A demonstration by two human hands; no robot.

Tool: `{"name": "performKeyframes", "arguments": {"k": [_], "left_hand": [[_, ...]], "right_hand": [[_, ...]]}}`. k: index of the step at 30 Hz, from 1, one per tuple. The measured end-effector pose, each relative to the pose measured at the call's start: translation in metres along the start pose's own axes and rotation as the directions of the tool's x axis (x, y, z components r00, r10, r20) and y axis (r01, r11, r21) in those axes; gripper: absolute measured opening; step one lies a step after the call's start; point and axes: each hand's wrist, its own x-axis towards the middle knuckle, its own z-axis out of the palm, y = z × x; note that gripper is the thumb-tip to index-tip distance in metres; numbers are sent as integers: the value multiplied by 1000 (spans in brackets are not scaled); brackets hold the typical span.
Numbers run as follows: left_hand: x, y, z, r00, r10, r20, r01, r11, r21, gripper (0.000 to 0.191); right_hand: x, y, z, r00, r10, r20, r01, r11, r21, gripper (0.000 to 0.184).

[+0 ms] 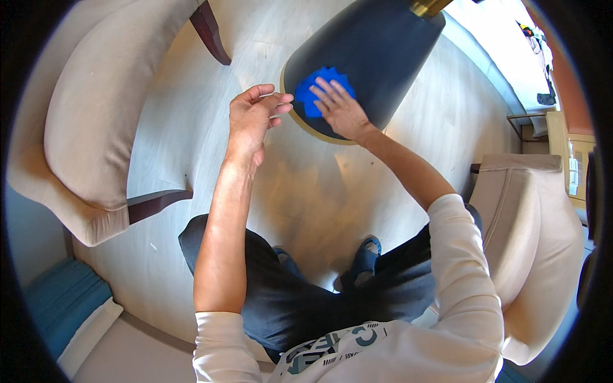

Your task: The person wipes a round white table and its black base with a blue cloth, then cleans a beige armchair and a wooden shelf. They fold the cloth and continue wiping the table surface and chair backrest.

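Note:
A bright blue cloth (310, 103) lies flat against the lower part of a black, tapering pedestal base (383, 62) with a gold-coloured rim. My right hand (344, 111) presses on the cloth with its fingers spread, so part of the cloth is hidden beneath it. Just left of the gold rim, my left hand (256, 119) hangs in the air with loosely bent fingers and holds nothing. At the top, a gold-coloured metal part (426, 6) joins the narrow end of the base.
A beige upholstered chair (100, 100) with dark wooden legs stands at the left, another beige chair (512, 230) at the right. Pale wood-look floor (306, 191) lies below, with my slippered feet on it. A blue textile (67, 301) is at lower left, a white-covered surface (498, 43) at upper right.

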Motion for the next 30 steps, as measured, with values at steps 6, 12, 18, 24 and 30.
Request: {"name": "performKeyframes", "arguments": {"k": [6, 12, 18, 24, 30], "left_hand": [[-5, 8, 7, 999, 52, -5, -51, 998, 20, 29], [-6, 7, 1, 995, 94, -20, -92, 991, 95, 29], [-5, 3, -8, 995, 67, -70, -61, 995, 81, 28], [-7, -4, -12, 997, 68, -45, -65, 996, 67, 27], [3, -8, 1, 999, 32, -16, -31, 996, 82, 25]], "right_hand": [[8, 81, -78, 858, 344, -382, -370, 929, 5, 36], [30, 88, -87, 865, 366, -345, -432, 892, -137, 36], [67, 26, -39, 962, 273, 8, -263, 933, -246, 45], [74, -29, 9, 963, 37, 266, 24, 974, -224, 49], [47, -2, 13, 990, -30, 140, 31, 999, -7, 45]]}}
